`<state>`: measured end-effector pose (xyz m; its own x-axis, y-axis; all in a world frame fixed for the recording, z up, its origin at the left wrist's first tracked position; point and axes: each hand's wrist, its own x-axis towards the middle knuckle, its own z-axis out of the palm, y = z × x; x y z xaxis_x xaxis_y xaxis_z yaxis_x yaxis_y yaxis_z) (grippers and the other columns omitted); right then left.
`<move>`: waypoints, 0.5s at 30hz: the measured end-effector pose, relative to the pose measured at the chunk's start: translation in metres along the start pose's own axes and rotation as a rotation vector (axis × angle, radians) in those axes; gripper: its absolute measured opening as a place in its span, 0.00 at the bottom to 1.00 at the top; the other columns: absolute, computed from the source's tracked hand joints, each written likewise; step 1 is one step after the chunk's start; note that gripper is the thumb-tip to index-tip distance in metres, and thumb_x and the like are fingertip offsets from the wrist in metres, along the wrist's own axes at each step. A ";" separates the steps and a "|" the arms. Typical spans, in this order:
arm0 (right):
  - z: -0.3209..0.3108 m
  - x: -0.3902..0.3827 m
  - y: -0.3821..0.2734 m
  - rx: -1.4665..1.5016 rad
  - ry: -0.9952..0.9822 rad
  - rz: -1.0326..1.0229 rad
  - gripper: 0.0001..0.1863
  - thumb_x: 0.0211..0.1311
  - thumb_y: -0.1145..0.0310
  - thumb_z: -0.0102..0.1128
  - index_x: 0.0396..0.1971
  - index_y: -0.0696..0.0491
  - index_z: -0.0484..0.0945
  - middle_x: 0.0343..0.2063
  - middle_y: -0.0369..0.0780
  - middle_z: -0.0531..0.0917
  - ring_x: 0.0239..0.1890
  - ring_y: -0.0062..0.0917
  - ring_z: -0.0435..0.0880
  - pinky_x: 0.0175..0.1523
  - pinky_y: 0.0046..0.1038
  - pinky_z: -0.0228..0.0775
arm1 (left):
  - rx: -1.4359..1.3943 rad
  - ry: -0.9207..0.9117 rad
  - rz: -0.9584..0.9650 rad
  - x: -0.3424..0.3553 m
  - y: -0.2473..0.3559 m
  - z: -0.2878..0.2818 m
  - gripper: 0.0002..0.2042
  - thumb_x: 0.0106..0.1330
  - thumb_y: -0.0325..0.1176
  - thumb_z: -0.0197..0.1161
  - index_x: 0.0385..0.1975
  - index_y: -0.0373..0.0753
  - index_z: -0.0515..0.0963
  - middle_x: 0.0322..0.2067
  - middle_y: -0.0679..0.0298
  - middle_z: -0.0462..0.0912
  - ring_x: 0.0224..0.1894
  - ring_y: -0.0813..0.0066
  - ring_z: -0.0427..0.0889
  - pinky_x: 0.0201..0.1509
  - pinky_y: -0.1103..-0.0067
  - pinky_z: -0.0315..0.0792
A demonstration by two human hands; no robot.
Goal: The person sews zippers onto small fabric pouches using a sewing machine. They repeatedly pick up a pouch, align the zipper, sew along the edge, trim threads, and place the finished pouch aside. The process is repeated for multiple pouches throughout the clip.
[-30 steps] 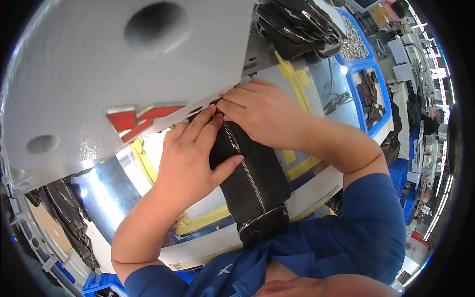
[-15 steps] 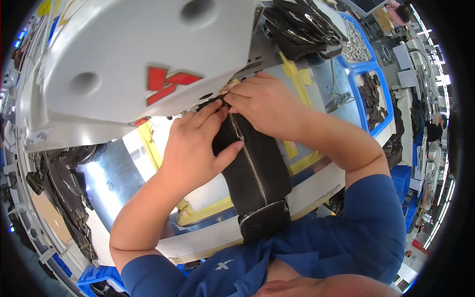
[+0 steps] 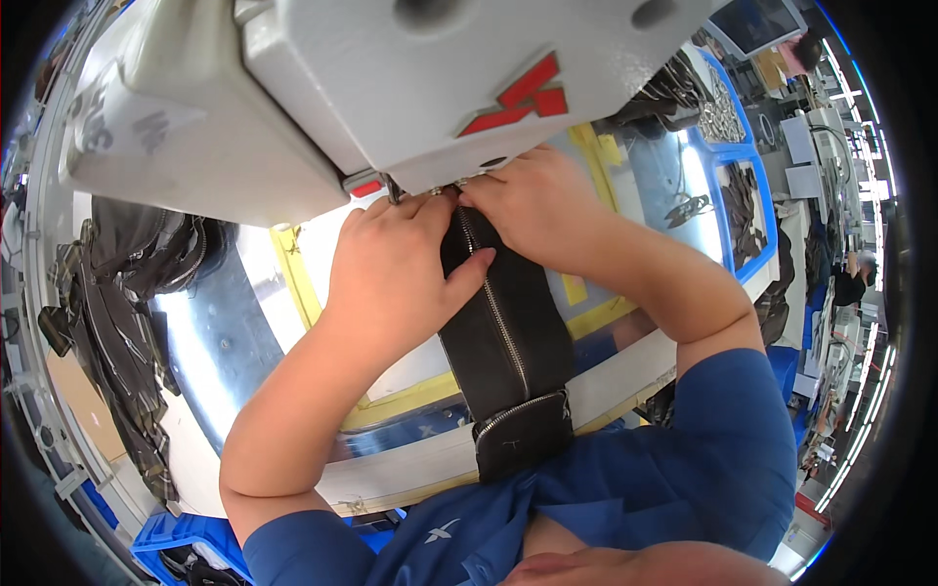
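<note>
A long black zippered bag piece (image 3: 539, 317) runs from the sewing machine (image 3: 420, 107) down to my body. Its silver zip lies lengthwise, and a small zipped pocket (image 3: 523, 441) sits at the near end. My left hand (image 3: 386, 269) presses on the far left part, fingers bent over it and thumb stretched out across the zip. Across from it, my right hand (image 3: 547, 210) pinches the far right edge between thumb and forefinger. Both sets of fingertips nearly meet under the machine head, which hides the needle area and the piece's far end.
Yellow tape strips (image 3: 420, 400) border the work surface. Dark zippered pieces (image 3: 127, 342) hang in a heap at left. At right are thread snips (image 3: 687, 209) and a blue tray (image 3: 731, 153) with metal parts and dark pieces. A blue bin (image 3: 171, 527) stands at lower left.
The machine head appears farther right in my view and covers more of the dark pile at the far right. Both hands stay at the piece's far end, having shifted only slightly.
</note>
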<state>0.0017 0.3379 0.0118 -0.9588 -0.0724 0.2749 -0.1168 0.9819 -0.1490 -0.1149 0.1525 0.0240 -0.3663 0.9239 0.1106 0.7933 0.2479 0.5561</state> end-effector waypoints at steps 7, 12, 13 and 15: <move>-0.010 0.001 0.001 0.026 -0.109 0.037 0.08 0.60 0.68 0.62 0.37 0.54 0.84 0.36 0.40 0.88 0.42 0.36 0.89 0.51 0.38 0.79 | 0.003 -0.024 0.011 0.000 0.001 -0.002 0.27 0.59 0.45 0.77 0.53 0.31 0.84 0.46 0.50 0.90 0.46 0.48 0.88 0.53 0.63 0.78; -0.013 0.002 0.002 0.063 -0.090 -0.003 0.09 0.61 0.68 0.62 0.38 0.55 0.84 0.35 0.40 0.88 0.43 0.36 0.89 0.52 0.38 0.80 | 0.066 -0.016 0.011 0.001 0.003 -0.003 0.27 0.58 0.45 0.78 0.53 0.32 0.85 0.45 0.52 0.90 0.44 0.50 0.88 0.52 0.62 0.78; -0.012 0.003 0.001 0.062 -0.096 -0.011 0.10 0.60 0.68 0.62 0.39 0.55 0.84 0.36 0.40 0.88 0.44 0.36 0.89 0.53 0.38 0.80 | 0.097 -0.023 0.003 0.000 0.004 -0.006 0.27 0.58 0.45 0.78 0.53 0.32 0.85 0.45 0.52 0.90 0.44 0.50 0.88 0.52 0.62 0.77; -0.011 0.005 0.000 0.062 -0.108 -0.029 0.11 0.60 0.68 0.62 0.40 0.56 0.85 0.38 0.40 0.88 0.45 0.36 0.89 0.53 0.38 0.79 | 0.116 -0.004 0.014 -0.001 0.004 -0.006 0.28 0.58 0.45 0.78 0.54 0.32 0.85 0.45 0.52 0.90 0.44 0.50 0.88 0.51 0.62 0.77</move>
<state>-0.0006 0.3393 0.0233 -0.9766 -0.1220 0.1769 -0.1574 0.9666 -0.2023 -0.1148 0.1507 0.0310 -0.3535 0.9284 0.1143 0.8493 0.2673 0.4553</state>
